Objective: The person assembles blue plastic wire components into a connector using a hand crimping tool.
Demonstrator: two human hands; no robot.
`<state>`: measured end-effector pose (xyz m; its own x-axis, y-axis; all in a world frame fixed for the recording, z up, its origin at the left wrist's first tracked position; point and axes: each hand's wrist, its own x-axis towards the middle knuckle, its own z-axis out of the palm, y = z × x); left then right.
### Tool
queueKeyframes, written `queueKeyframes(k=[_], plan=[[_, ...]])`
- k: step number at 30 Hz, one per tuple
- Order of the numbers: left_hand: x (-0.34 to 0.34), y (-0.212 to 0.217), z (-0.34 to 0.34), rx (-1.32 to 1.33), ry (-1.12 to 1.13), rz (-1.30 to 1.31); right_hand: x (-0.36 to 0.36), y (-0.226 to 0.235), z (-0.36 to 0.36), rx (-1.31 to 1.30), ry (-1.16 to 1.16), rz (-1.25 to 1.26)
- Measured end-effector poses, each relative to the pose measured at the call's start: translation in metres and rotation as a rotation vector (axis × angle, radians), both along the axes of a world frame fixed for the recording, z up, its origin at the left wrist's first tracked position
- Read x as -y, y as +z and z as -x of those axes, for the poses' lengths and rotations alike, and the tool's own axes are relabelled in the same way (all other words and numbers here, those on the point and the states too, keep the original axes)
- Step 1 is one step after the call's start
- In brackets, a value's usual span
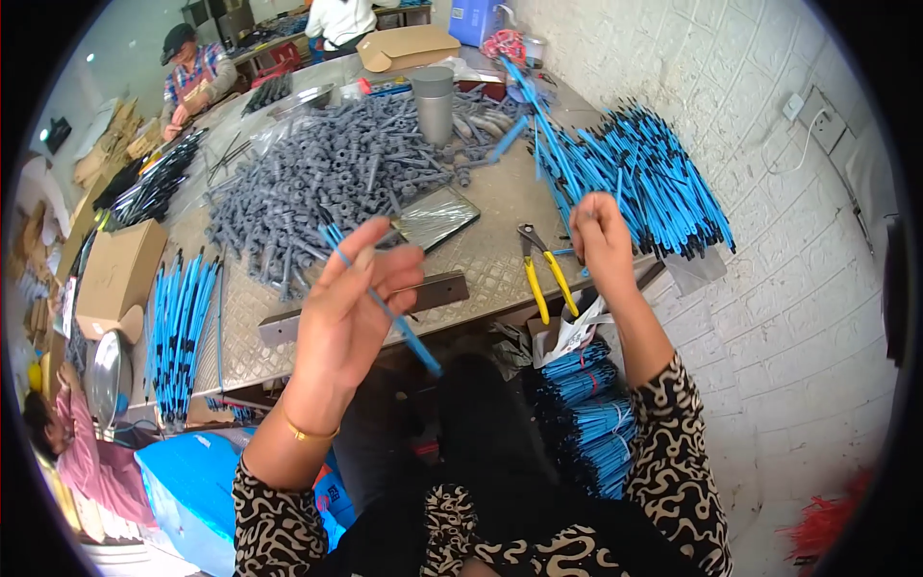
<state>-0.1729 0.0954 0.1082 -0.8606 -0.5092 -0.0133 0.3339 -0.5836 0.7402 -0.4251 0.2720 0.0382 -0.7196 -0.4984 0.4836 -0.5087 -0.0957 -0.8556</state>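
Some blue rods are pinched in the left hand above the table's near edge — the right hand's fingers are curled beside the right pile, their grip unclear.

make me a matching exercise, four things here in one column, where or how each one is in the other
1. Slim blue stick-like item
2. Metal pliers with yellow handles
3. Grey cylindrical container
4. Small grey plastic parts

A. Standing upright
B. Heaped across the table
C. Lying with handles spread, left of the right hand
D. Held in the left hand

Pairs: 1-D, 2-C, 3-A, 4-B
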Motion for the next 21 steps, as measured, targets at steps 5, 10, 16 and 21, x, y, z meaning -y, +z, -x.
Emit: queueKeyframes(k=[5, 10, 16, 21], plan=[[0.015, 0.002, 0.011, -0.073, 0.107, 0.089, 0.007, 0.008, -0.077, 0.189, 0.124, 0.114], [0.016, 0.005, 0.015, -0.106, 0.229, 0.133, 0.012, 0.000, -0.122, 0.023, 0.156, 0.105], [0.016, -0.004, 0.000, -0.153, 0.428, 0.238, 0.000, -0.004, -0.145, 0.357, 0.623, 0.053], [0.024, -0.014, -0.011, -0.169, 0.568, 0.451, -0.003, -0.002, -0.156, 0.129, 0.835, -0.047]])
